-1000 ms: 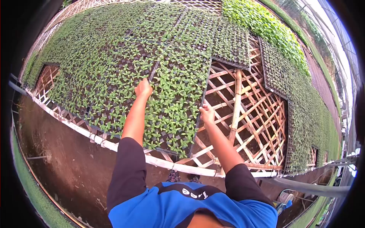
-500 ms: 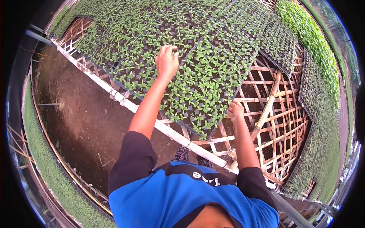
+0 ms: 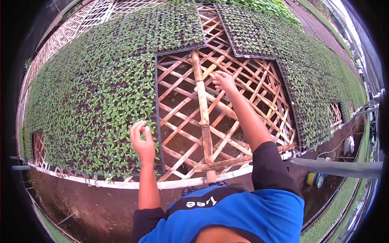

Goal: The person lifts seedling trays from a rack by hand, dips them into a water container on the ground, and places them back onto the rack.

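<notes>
My left hand [image 3: 142,142] is over the near right part of a bed of green seedlings [image 3: 117,121] in dark trays. Its fingers are loosely bent, with the thumb apart from them, and nothing shows between them. My right hand [image 3: 224,82] is raised above the bamboo lattice [image 3: 227,137], to the right of a thick bamboo pole [image 3: 200,93]. Its fingers are curled together. Whether something small is in them, I cannot make out.
More seedling trays [image 3: 259,34] lie at the far right of the lattice, with others [image 3: 180,28] behind it. A white rail [image 3: 117,185] edges the bench near me. A grey pipe [image 3: 336,165] and a yellow-and-blue container [image 3: 315,179] are at the right.
My view has turned to the right, bringing the lattice to the middle. My right hand has moved from the seedling tray's near corner out over the lattice. My left hand is nearer my body.
</notes>
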`<move>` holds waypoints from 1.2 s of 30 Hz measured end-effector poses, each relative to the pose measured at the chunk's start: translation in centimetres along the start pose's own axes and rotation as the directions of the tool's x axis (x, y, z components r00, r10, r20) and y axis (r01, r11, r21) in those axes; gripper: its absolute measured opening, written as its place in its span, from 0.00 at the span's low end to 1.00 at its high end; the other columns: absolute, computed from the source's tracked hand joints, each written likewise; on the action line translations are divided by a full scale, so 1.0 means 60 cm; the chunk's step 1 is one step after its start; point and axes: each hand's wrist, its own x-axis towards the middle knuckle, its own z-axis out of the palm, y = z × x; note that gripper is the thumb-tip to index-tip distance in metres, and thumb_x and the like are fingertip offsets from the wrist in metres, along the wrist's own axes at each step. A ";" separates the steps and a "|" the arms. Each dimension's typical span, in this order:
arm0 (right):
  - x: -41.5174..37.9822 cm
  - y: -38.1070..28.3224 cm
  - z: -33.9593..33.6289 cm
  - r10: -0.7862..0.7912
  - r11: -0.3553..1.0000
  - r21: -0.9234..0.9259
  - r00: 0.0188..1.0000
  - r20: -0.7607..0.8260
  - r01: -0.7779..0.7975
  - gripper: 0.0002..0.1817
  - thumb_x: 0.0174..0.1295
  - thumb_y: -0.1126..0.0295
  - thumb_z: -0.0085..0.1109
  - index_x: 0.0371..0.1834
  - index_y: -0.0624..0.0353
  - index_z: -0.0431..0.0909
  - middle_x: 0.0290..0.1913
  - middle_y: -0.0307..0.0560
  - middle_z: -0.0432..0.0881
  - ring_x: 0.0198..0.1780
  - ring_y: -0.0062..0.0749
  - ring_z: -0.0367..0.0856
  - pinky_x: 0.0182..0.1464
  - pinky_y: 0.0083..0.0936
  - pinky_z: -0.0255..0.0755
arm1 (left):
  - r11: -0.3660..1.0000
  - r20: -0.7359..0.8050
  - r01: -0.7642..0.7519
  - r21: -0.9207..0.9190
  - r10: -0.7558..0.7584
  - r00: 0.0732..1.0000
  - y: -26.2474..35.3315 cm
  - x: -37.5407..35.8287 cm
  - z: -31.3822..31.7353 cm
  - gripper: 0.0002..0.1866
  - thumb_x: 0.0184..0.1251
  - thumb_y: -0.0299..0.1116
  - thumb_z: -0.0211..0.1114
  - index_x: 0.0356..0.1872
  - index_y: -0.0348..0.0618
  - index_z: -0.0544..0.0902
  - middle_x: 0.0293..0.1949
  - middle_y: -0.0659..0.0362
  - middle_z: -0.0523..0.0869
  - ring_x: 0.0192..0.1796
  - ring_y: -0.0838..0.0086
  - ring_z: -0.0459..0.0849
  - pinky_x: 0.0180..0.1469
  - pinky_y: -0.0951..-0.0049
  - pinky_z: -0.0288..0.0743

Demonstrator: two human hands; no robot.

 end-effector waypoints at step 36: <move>-0.020 -0.319 -0.259 -0.235 0.477 0.525 0.678 -0.697 0.705 0.12 0.42 0.78 0.55 0.20 0.55 0.60 0.21 0.35 0.66 0.22 0.22 0.66 0.22 0.20 0.63 | 0.997 0.279 0.000 -0.076 0.022 0.960 0.183 -0.126 0.177 0.07 0.52 0.25 0.56 0.33 0.39 0.76 0.35 0.56 0.78 0.38 0.67 0.76 0.41 0.71 0.65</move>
